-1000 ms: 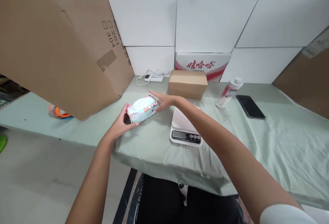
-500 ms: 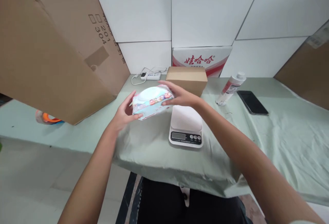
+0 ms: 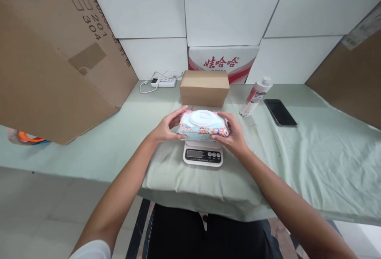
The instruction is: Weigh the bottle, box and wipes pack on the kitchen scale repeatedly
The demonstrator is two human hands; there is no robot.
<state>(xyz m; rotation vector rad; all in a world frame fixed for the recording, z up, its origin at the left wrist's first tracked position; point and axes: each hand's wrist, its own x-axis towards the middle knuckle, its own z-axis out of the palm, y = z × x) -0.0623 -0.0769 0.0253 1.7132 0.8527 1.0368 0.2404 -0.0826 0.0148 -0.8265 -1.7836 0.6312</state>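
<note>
Both my hands grip a pack of wet wipes [image 3: 203, 126], light blue and pink with a white oval lid and a row of printed cartoon figures. My left hand [image 3: 169, 127] is closed round its left end, and my right hand [image 3: 232, 134] round its right end. The pack is level over a white digital kitchen scale [image 3: 203, 157], covering most of the weighing plate; whether it touches the plate I cannot tell. The scale's display and buttons face me, and its display looks blank.
Behind the scale stands a brown cardboard box [image 3: 204, 88]. To the right are a white bottle [image 3: 256, 96] and a black phone [image 3: 280, 112]. A power strip with a white cable [image 3: 163, 82] lies back left. Large cardboard [image 3: 59, 52] flanks the left; tape rolls [image 3: 28, 137] sit beside it.
My hands have carried the wipes pack rightward from beside the scale to over it, and the pack has gone from tilted to level. The camera view has shifted a little.
</note>
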